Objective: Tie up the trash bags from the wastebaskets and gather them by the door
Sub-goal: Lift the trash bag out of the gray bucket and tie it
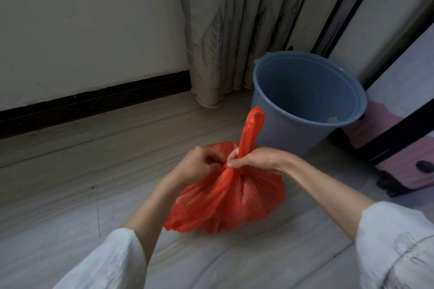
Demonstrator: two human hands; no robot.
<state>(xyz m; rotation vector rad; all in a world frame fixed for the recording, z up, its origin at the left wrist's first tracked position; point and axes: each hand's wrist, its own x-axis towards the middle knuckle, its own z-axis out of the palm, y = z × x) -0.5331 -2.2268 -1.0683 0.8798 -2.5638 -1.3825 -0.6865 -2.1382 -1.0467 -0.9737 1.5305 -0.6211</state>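
A full red plastic trash bag (231, 199) sits on the pale wood floor in front of me. One of its handle loops (252, 131) stands straight up from the gathered neck. My right hand (254, 158) grips that loop at its base, fingers curled round it. Facing it from the left, my left hand (197, 164) pinches the other part of the neck beside the knot; what it holds is mostly hidden by its fingers. Behind the bag to the right stands a blue wastebasket (281, 129), with only a small scrap at its bottom.
A grey leaf-patterned curtain (225, 30) hangs down to the floor behind the wastebasket. A white wall with a dark baseboard (94, 101) runs along the left. A pink suitcase with black trim (399, 155) stands at the right, close to the wastebasket.
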